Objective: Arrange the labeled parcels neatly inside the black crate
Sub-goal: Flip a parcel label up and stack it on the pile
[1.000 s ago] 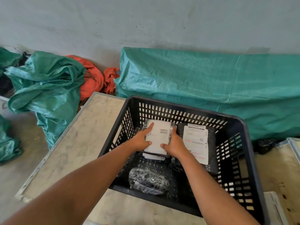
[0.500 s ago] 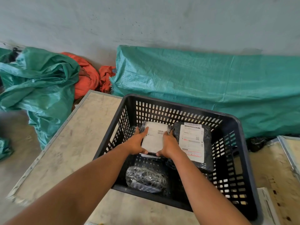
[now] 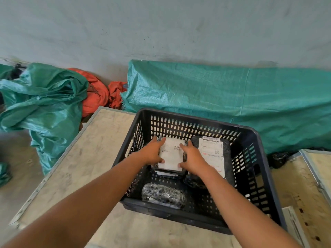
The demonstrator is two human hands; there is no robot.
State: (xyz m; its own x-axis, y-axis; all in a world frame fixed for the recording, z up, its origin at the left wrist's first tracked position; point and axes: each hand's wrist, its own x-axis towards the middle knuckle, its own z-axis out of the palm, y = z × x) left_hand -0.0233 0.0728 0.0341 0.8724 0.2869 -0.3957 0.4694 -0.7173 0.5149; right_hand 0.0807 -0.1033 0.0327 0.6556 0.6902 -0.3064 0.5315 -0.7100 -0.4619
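Clearly both hands, left hand (image 3: 152, 153) and right hand (image 3: 192, 157), clamp the white-labelled parcel (image 3: 171, 152) at the black crate (image 3: 258, 138)'s eleven o'clock; uneven release could skew the stack.

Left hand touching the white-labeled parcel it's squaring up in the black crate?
Touching. Head view: left hand grips the white-labeled parcel's left edge, thumb on its label.

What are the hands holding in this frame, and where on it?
Both hands grip the white-labeled parcel atop the stack in the black crate: left hand on its left edge, right hand on its right edge.
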